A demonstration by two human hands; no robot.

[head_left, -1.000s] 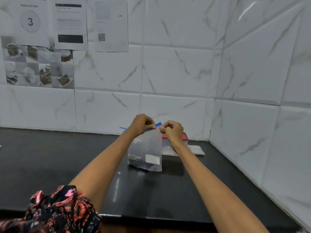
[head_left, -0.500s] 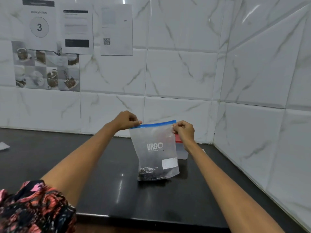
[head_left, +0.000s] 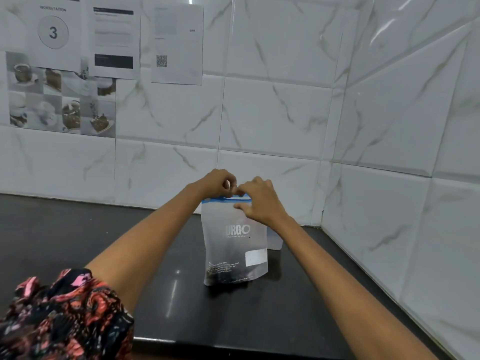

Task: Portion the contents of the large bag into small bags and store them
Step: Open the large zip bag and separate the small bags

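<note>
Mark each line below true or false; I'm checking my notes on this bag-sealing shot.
1. The URGO zip bag stands upright on the black countertop. True.
2. Only the left hand touches the bag. False: the right hand is at its blue zip strip too.
3. The bag is full to the top. False: dark contents sit only near its bottom.
4. The workstation sign on the wall reads 3. True.
5. A clear container stands behind the bag. True.
</note>
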